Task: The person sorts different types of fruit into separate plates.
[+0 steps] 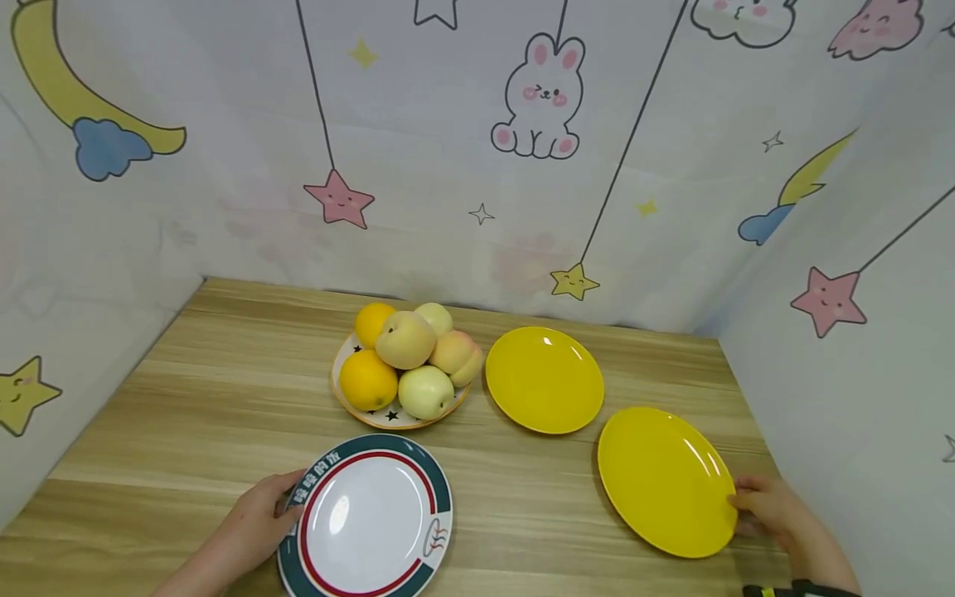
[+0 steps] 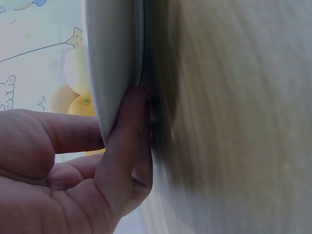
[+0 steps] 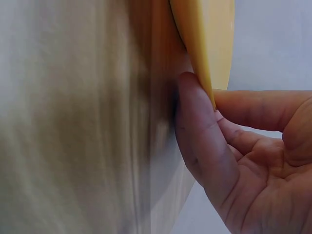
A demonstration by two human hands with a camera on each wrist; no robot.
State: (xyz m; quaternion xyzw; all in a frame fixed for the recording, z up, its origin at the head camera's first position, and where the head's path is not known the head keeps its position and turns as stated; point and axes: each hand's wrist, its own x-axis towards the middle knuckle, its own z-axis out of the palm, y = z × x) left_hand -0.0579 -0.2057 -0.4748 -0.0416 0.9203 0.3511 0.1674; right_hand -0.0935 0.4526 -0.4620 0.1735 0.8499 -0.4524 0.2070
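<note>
A white plate (image 1: 366, 522) with a dark green rim and a red ring lies at the front centre-left. My left hand (image 1: 257, 522) pinches its left edge, fingers under the rim and thumb above, as the left wrist view shows. On the right, my right hand (image 1: 768, 507) pinches the right edge of a yellow plate (image 1: 666, 481). In the right wrist view, the thumb is on top of the yellow rim and the fingers (image 3: 202, 126) are beneath it. Behind it lies a second yellow plate (image 1: 545, 380), untouched.
A star-patterned bowl or plate (image 1: 393, 417) at the back holds several fruits, including oranges (image 1: 369, 380) and peaches (image 1: 406, 340). The wooden table (image 1: 186, 398) is bounded by white cloth walls (image 1: 448, 166) with cartoon prints at the back and sides.
</note>
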